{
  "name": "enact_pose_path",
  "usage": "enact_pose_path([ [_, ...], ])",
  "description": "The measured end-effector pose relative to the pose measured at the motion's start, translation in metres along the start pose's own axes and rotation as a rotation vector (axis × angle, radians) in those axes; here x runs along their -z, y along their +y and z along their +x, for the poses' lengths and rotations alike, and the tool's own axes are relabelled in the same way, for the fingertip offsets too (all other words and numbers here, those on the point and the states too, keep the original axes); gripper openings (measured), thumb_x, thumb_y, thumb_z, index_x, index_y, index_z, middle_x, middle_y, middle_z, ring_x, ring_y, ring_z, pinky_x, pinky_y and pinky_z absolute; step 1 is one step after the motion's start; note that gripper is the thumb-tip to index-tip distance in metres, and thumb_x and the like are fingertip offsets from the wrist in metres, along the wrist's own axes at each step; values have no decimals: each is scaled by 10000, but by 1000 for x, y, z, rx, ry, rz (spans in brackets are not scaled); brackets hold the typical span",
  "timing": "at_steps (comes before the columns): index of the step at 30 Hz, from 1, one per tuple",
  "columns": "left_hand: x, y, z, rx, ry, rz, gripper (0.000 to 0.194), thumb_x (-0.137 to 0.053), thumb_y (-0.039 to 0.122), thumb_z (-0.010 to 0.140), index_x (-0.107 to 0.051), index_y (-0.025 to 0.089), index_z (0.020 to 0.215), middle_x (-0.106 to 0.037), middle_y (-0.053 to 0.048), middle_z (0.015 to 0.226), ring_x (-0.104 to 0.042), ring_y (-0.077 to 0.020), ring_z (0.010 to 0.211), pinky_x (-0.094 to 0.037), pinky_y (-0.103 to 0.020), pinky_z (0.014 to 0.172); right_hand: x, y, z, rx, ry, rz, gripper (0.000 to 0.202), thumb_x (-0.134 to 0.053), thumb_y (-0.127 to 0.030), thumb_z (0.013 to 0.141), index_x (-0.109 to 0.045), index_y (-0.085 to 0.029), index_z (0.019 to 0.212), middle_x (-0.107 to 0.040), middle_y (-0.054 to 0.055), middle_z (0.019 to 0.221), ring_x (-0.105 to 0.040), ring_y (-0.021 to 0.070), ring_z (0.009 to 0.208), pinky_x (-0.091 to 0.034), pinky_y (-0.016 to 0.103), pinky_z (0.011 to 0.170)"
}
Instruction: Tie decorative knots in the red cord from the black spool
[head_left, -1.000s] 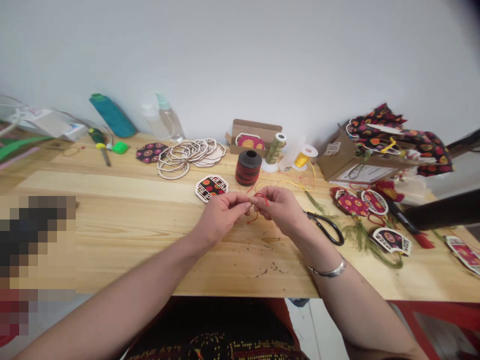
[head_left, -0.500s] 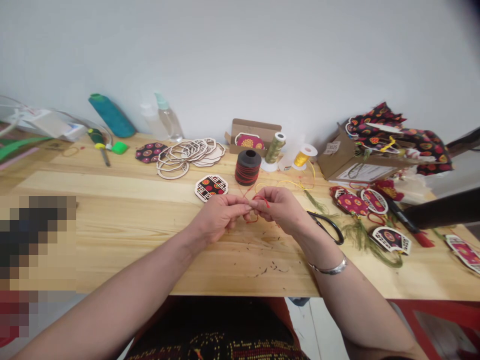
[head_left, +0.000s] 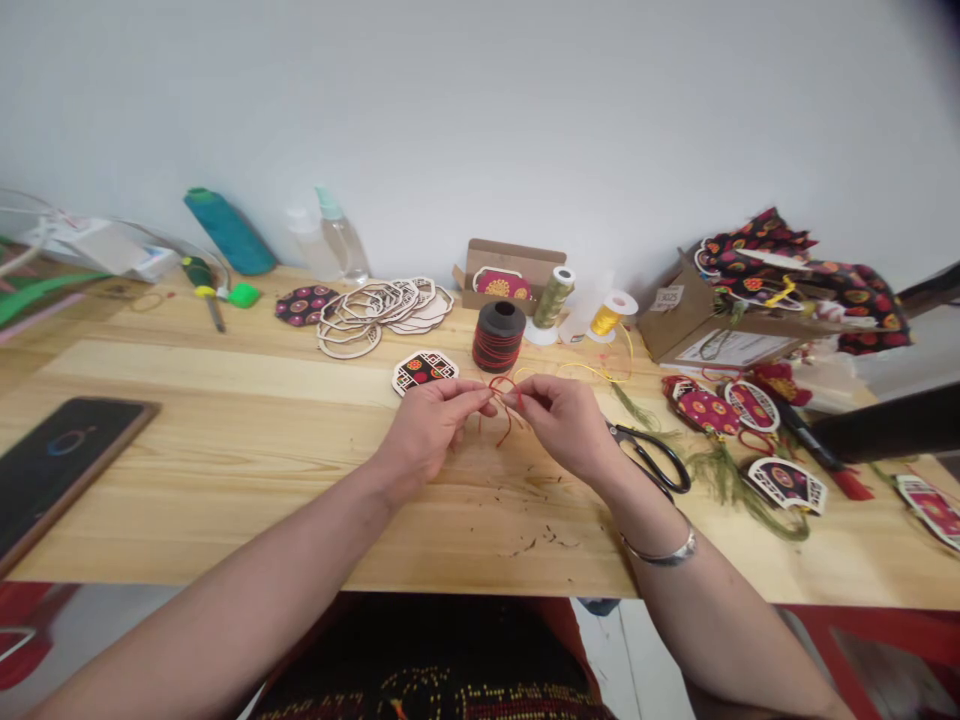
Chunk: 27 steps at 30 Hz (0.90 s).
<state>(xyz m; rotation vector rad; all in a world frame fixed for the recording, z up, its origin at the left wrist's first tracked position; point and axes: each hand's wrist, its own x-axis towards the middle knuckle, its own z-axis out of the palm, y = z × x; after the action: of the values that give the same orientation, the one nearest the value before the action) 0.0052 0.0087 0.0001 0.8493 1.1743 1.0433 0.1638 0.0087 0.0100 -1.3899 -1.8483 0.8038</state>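
Observation:
My left hand and my right hand are close together over the middle of the table, each pinching part of a thin red cord. Small loops of the cord rise between the fingertips, and loose ends hang below. Just behind stands a black spool wound with dark red cord. An eight-sided patterned piece with a white rim lies behind my left hand. Black-handled scissors lie beside my right wrist, partly hidden by it.
A phone lies at the left. Thin wooden frames, a green spool and a yellow spool stand or lie along the back. At the right are a carton and tasselled ornaments.
The fingertips have drawn slightly apart. The red cord now shows loops between them and ends hanging below. More of the scissors is visible.

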Motion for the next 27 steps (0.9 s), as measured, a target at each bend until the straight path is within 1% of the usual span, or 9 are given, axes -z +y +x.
enact_pose_path([
  [5, 0, 0, 0, -8, 34, -28, 176, -726, 276, 640, -708, 122, 721, -638, -7, 585, -293, -8, 369, -162, -187, 367, -2, -8, -8, 106, 52, -126, 179, -525, -238, 847, -643, -173, 731, -601, -15, 593, -466, 83, 524, -325, 211, 526],
  [10, -1, 2, -1, 41, 14, -166, 150, -749, 217, 590, -680, 122, 683, -541, 42, 473, -277, -7, 351, -146, -177, 353, -7, -14, -13, 310, -44, -418, 244, -452, -263, 905, -609, -156, 754, -620, 19, 634, -484, 101, 534, -303, 237, 529],
  [15, 2, 3, 1, 128, -71, -302, 143, -742, 172, 599, -644, 101, 675, -595, 11, 564, -269, 14, 354, -141, -141, 343, -13, -6, -15, 550, -140, -732, 213, -406, -148, 889, -599, -135, 802, -622, 48, 669, -488, 128, 565, -242, 274, 511],
  [17, 3, 2, 2, 152, -107, -336, 132, -734, 158, 605, -622, 100, 644, -575, 19, 545, -267, 16, 351, -136, -133, 339, -13, -4, -15, 602, -181, -744, 193, -420, -102, 854, -598, -142, 792, -609, 34, 668, -473, 123, 564, -235, 276, 509],
  [19, 4, 3, 3, 165, -122, -359, 128, -726, 142, 602, -605, 106, 622, -533, 39, 503, -265, 12, 343, -135, -131, 332, -10, -6, -15, 635, -229, -661, 180, -444, -136, 848, -599, -153, 757, -590, 17, 655, -456, 113, 559, -251, 269, 515],
  [21, 3, 3, 3, 170, -105, -361, 119, -719, 135, 603, -604, 112, 627, -510, 46, 482, -268, 7, 338, -134, -131, 326, -5, -9, -15, 630, -266, -504, 213, -465, -194, 851, -585, -160, 678, -565, 1, 625, -445, 99, 555, -284, 254, 530],
  [23, 3, 4, 2, 176, -86, -353, 111, -714, 141, 612, -610, 115, 640, -491, 49, 470, -271, 2, 337, -129, -130, 322, -1, -11, -12, 536, -219, -355, 286, -459, -197, 847, -542, -157, 576, -532, -7, 582, -432, 86, 541, -305, 241, 538],
  [25, 2, 5, 2, 186, -89, -347, 110, -714, 153, 622, -613, 116, 642, -451, 59, 452, -253, 2, 338, -123, -128, 323, 2, -8, -8, 358, -53, -253, 326, -444, -184, 848, -526, -156, 534, -508, -7, 545, -422, 84, 523, -312, 240, 532],
  [27, 1, 5, 1, 199, -105, -347, 116, -722, 155, 622, -614, 116, 640, -401, 73, 440, -226, 4, 345, -122, -126, 329, 2, -1, -2, 169, 146, -150, 284, -467, -226, 853, -594, -157, 609, -538, 1, 551, -449, 97, 534, -337, 245, 537],
])
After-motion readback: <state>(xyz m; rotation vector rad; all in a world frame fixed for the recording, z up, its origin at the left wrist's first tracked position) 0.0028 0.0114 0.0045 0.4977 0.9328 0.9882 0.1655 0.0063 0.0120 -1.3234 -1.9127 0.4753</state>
